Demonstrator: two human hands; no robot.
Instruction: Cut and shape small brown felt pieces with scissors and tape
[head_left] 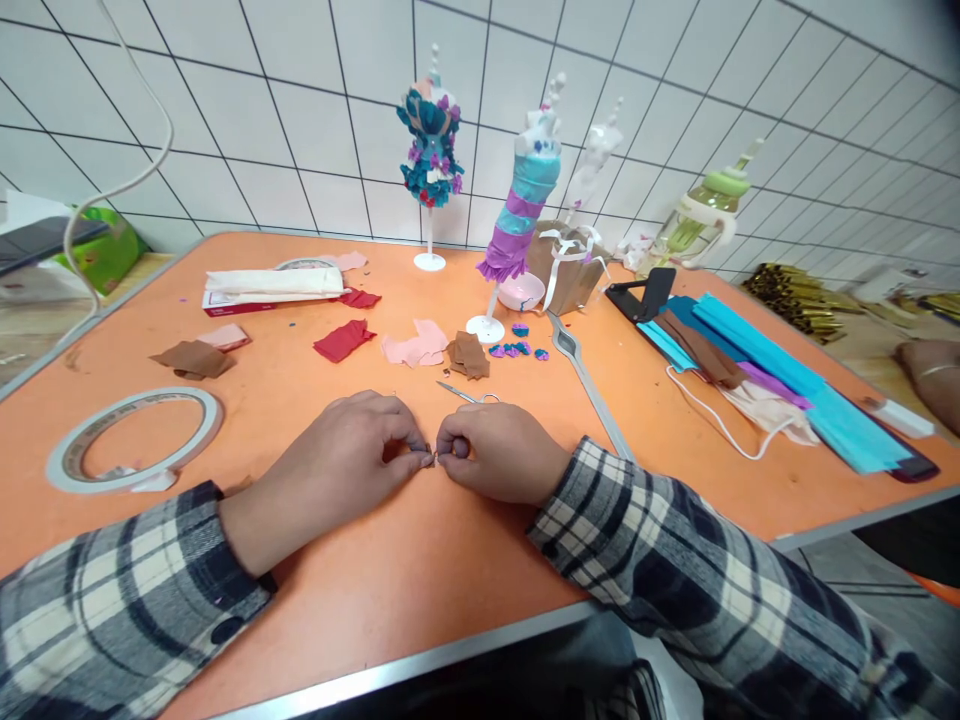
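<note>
My left hand (352, 452) rests low over the orange table, thumb and forefinger pinched on a tiny dark scrap too small to name. Facing it, almost fingertip to fingertip, my right hand (501, 452) is closed in a pinch, its fingers curled. What the right fingertips hold is hidden. Just beyond the hands lie small scissors (459, 392), partly covered by my right hand. Brown paper pieces (469, 356) sit behind the scissors, with pink paper pieces (417, 344) and a red paper piece (343, 341) to their left. Several small teal and purple bows (513, 350) lie to the right.
Two decorated dress forms (432, 150) (525, 200) stand at the back, near a pink bowl (521, 291) and paper bag (581, 275). A tape roll (75, 455) lies left. Coloured paper strips (795, 375) and a bottle (701, 220) are right. Another person's arm (930, 380) shows far right.
</note>
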